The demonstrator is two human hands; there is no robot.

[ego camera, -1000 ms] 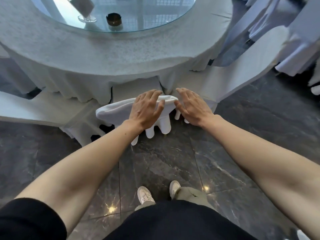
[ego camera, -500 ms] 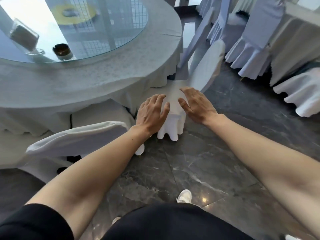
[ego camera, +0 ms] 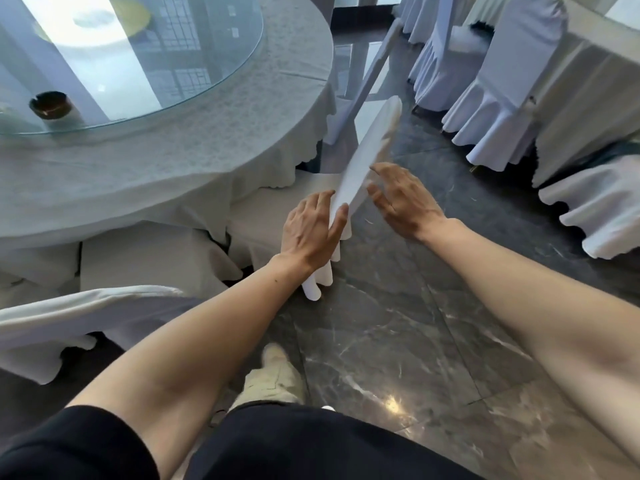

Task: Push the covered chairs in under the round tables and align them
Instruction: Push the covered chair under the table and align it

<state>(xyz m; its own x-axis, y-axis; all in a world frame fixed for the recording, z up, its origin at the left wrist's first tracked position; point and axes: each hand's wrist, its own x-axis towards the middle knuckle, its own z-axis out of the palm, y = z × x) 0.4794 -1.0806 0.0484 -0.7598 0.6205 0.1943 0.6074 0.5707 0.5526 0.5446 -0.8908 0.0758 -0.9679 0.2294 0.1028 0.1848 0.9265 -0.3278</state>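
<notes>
Since half a second ago: view swung right along the table edge; both hands shifted from the chair's near corner onto its top rail; neighbouring chair slid to lower left.
Foreground: black sleeve and bare forearms reaching forward over dark marble floor (ego camera: 398,341); one shoe visible below.
Left hand (ego camera: 308,233): nearer of the two, fingers spread and lightly curled, thumb and fingers wrapped over the near end of the covered chair's top edge, touching the cloth.
Right hand (ego camera: 401,199): open, fingers apart, palm turned toward the rail's outer face; fingertips at or just off the fabric, contact hard to confirm.
Chair in hand (ego camera: 370,150): white-covered back straight ahead between both hands, long axis running away and to the right, seat partly beneath the tablecloth.
Key relation: table lies left of the rail, so push likely goes leftward and forward, far end needing to swing in.
Round table (ego camera: 207,147): pale cloth, glass turntable, dark ashtray (ego camera: 52,105) on it.
Beyond: more skirted chairs (ego camera: 485,109) at right, well apart.
</notes>
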